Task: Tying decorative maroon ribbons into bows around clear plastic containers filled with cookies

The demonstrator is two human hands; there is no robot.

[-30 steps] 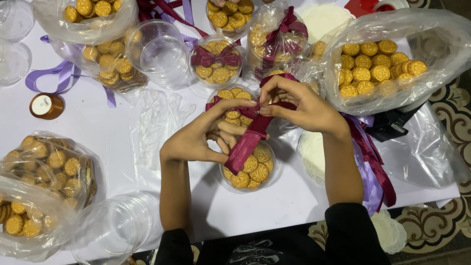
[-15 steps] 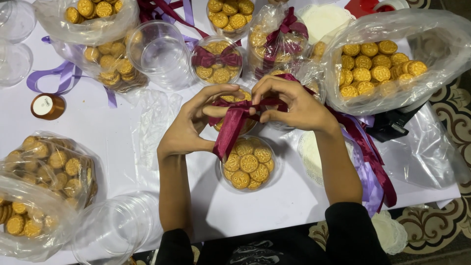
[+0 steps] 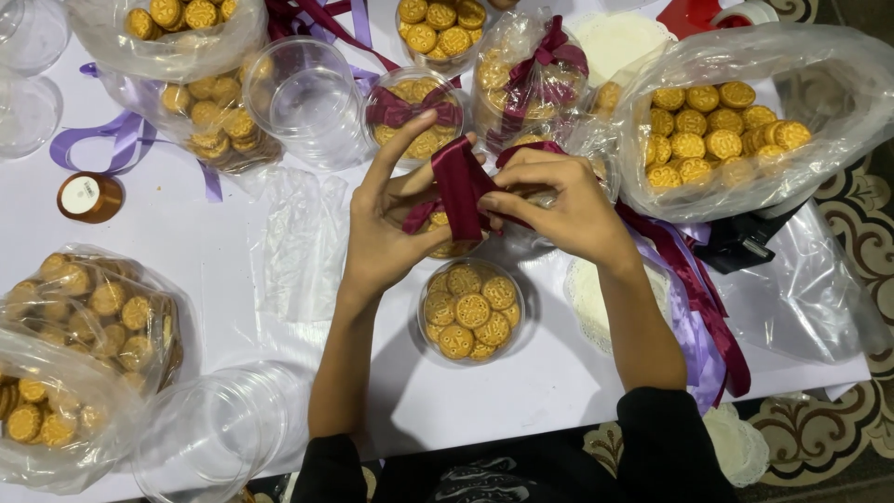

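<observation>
**Ribbon half tied on one cookie tub**

Nearest, an open tub of cookies (image 3: 471,312) waits untied. Above it, the left hand (image 3: 391,224) and right hand (image 3: 559,200) pinch a dark red ribbon (image 3: 458,182) with closed fingers. Farther, two tied tubs (image 3: 413,112) stand finished.

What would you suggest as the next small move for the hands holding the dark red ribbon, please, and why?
Probably pull the loop snug. The left hand and right hand each pinch the dark red satin ribbon, which stands in a loose fold above the round clear plastic tub of golden biscuits, not yet a finished bow.
</observation>
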